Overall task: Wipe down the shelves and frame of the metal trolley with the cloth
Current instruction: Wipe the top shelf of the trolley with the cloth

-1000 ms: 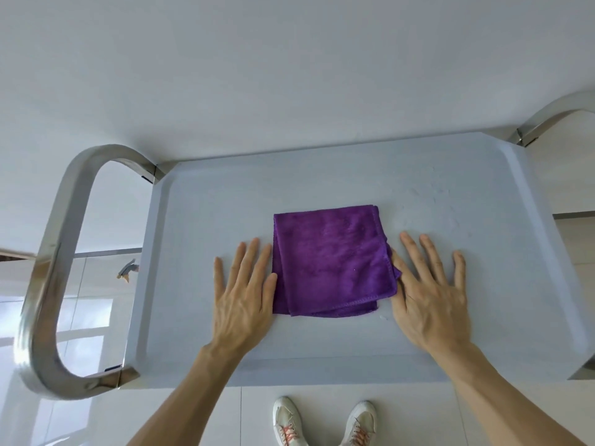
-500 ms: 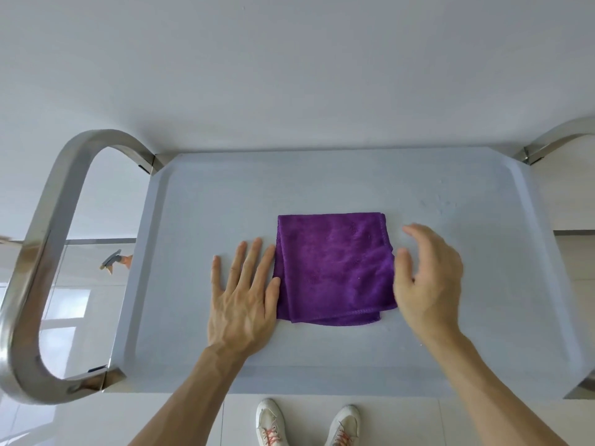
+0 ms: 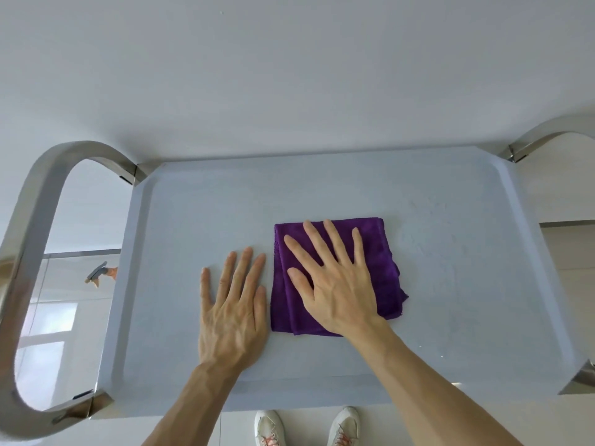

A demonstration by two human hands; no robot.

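Pressing flat, fingers spread and gripping nothing, the right hand [image 3: 335, 284] should sweep the purple cloth [image 3: 383, 272] in overlapping passes across the top shelf [image 3: 467, 284] while the flat left hand [image 3: 231, 310] steadies the trolley.

White shoes [image 3: 307, 428] with orange laces on pale floor tiles [image 3: 58, 304]; a white wall [image 3: 289, 66] beyond

Your trolley's top shelf [image 3: 450, 317] is a pale rimmed tray. On it lie the folded purple cloth [image 3: 383, 268] and your left hand [image 3: 233, 313], flat.
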